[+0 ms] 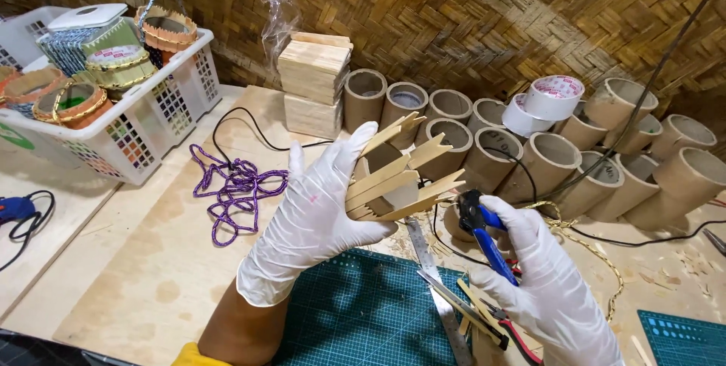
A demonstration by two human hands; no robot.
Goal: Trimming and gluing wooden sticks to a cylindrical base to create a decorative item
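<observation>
My left hand (310, 215), in a white glove, holds up a cardboard tube (393, 177) with several flat wooden sticks glued around it. The sticks' notched ends point up and to the right. My right hand (541, 275), also gloved, grips blue-handled cutting pliers (484, 234). Their black jaws sit just right of the lowest stick's tip, close to it; I cannot tell whether they touch.
A green cutting mat (355, 321) lies under my hands with a steel ruler (435, 290) and red-handled pliers (514, 332). Cardboard tubes (544, 158) line the back wall beside tape rolls (554, 96) and stacked sticks (312, 79). A white basket (144, 124), purple cord (234, 192) and glue gun (15, 209) lie left.
</observation>
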